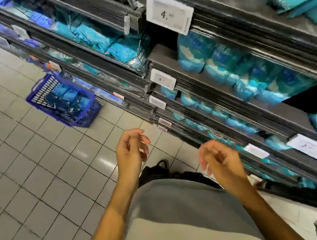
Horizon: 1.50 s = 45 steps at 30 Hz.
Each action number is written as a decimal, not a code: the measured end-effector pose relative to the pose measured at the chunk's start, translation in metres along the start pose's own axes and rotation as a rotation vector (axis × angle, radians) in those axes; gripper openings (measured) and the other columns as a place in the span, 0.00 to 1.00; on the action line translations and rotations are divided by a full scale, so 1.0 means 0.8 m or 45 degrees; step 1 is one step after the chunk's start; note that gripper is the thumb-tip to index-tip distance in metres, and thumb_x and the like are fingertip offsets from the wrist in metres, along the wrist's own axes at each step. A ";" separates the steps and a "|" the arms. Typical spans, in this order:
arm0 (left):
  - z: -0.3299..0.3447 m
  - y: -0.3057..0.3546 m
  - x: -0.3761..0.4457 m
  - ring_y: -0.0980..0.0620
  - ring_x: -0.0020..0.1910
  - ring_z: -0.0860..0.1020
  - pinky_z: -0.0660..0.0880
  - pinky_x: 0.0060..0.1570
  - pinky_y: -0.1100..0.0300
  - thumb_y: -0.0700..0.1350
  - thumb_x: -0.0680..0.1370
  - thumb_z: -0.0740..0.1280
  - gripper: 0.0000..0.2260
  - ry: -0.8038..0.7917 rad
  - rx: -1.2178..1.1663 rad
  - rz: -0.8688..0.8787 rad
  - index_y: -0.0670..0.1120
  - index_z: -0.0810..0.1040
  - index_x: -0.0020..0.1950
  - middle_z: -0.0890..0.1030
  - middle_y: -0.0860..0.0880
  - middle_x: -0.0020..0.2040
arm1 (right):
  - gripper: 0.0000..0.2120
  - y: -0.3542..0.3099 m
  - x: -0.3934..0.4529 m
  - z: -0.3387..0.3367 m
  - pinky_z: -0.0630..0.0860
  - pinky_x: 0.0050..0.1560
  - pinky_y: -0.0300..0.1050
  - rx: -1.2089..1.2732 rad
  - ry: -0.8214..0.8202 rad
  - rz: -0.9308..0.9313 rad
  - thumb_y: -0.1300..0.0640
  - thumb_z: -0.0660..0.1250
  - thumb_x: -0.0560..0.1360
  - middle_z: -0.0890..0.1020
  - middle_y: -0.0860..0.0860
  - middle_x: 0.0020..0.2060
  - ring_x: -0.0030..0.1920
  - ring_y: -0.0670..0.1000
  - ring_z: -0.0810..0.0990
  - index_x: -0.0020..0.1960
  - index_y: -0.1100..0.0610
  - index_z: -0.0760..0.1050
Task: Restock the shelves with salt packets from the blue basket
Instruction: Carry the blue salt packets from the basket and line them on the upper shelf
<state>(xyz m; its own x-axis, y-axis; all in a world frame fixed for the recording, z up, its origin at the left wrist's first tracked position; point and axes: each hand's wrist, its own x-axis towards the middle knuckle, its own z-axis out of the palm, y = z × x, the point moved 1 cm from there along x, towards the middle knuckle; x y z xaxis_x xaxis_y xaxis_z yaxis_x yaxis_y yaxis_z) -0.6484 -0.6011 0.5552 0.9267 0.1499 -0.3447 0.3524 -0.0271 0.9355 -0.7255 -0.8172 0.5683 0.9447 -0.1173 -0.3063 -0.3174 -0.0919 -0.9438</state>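
Observation:
The blue basket stands on the tiled floor at the left, against the foot of the shelving, with several blue salt packets inside. Dark shelves run diagonally across the right, stocked with rows of blue and teal salt packets. My left hand hangs in front of my body with loosely curled fingers and holds nothing. My right hand is beside the lower shelf edge, fingers also loosely curled and empty. Both hands are well away from the basket.
White price tags hang on the shelf fronts. A dark gap shows on a middle shelf at the right. My grey shirt and black shoes fill the lower centre. Pale floor tiles spread to the left.

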 end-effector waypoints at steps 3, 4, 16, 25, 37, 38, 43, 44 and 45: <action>-0.016 -0.022 -0.031 0.55 0.30 0.74 0.67 0.28 0.60 0.40 0.86 0.56 0.12 0.145 -0.053 -0.094 0.47 0.79 0.50 0.81 0.49 0.38 | 0.13 0.021 0.004 0.003 0.74 0.33 0.36 -0.139 -0.094 0.026 0.59 0.64 0.82 0.79 0.49 0.31 0.31 0.45 0.77 0.41 0.47 0.77; -0.023 -0.029 -0.044 0.55 0.30 0.74 0.67 0.28 0.60 0.41 0.86 0.57 0.12 0.187 -0.074 -0.113 0.47 0.79 0.51 0.80 0.49 0.38 | 0.13 0.026 0.007 0.004 0.74 0.33 0.37 -0.189 -0.151 0.011 0.60 0.64 0.82 0.80 0.48 0.31 0.31 0.45 0.78 0.41 0.47 0.77; -0.088 -0.100 -0.173 0.57 0.30 0.76 0.73 0.29 0.64 0.43 0.86 0.58 0.15 0.828 -0.075 -0.225 0.59 0.79 0.47 0.83 0.51 0.37 | 0.07 0.026 0.060 0.104 0.70 0.25 0.38 -0.223 -0.576 0.002 0.50 0.66 0.71 0.77 0.48 0.25 0.24 0.45 0.74 0.37 0.51 0.77; -0.158 -0.136 -0.181 0.57 0.33 0.77 0.73 0.29 0.66 0.44 0.85 0.60 0.12 1.118 -0.203 -0.343 0.58 0.79 0.49 0.83 0.50 0.42 | 0.07 -0.029 0.099 0.245 0.72 0.26 0.38 -0.309 -0.908 -0.040 0.55 0.67 0.75 0.80 0.48 0.29 0.28 0.47 0.78 0.38 0.50 0.79; -0.365 -0.114 -0.048 0.56 0.31 0.77 0.71 0.28 0.63 0.45 0.85 0.61 0.08 0.923 -0.287 -0.467 0.48 0.79 0.52 0.83 0.54 0.37 | 0.16 -0.043 0.155 0.399 0.71 0.25 0.44 -0.417 -0.678 0.184 0.60 0.66 0.81 0.77 0.51 0.25 0.29 0.56 0.76 0.34 0.55 0.74; -0.385 -0.108 -0.032 0.57 0.31 0.77 0.71 0.28 0.62 0.45 0.85 0.61 0.08 0.881 -0.264 -0.452 0.48 0.79 0.52 0.83 0.55 0.37 | 0.15 -0.045 0.158 0.405 0.71 0.25 0.43 -0.417 -0.643 0.198 0.60 0.66 0.81 0.76 0.51 0.25 0.29 0.56 0.75 0.35 0.57 0.74; -0.476 -0.076 0.056 0.57 0.33 0.78 0.73 0.30 0.60 0.44 0.85 0.60 0.08 0.746 -0.123 -0.390 0.47 0.79 0.54 0.84 0.54 0.39 | 0.11 -0.054 0.176 0.426 0.72 0.30 0.47 -0.458 -0.530 0.204 0.62 0.66 0.80 0.79 0.53 0.28 0.32 0.58 0.76 0.39 0.61 0.76; -0.490 -0.070 0.073 0.58 0.33 0.78 0.73 0.29 0.61 0.44 0.85 0.60 0.08 0.726 -0.106 -0.370 0.47 0.79 0.54 0.84 0.55 0.39 | 0.10 -0.056 0.182 0.431 0.71 0.30 0.48 -0.442 -0.508 0.222 0.63 0.66 0.80 0.79 0.53 0.28 0.32 0.58 0.76 0.40 0.63 0.76; -0.502 -0.064 0.090 0.59 0.32 0.78 0.73 0.29 0.62 0.44 0.85 0.60 0.08 0.712 -0.099 -0.351 0.47 0.79 0.54 0.84 0.55 0.39 | 0.09 -0.058 0.191 0.436 0.70 0.30 0.48 -0.434 -0.486 0.243 0.65 0.65 0.80 0.78 0.53 0.28 0.32 0.58 0.75 0.40 0.63 0.76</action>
<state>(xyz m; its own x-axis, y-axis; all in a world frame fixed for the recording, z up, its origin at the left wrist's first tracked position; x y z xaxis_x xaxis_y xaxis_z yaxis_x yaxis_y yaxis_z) -0.6527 -0.1922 0.5137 0.5867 0.6362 -0.5009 0.5389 0.1550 0.8280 -0.5378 -0.4861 0.5218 0.8102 0.1982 -0.5516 -0.4352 -0.4271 -0.7926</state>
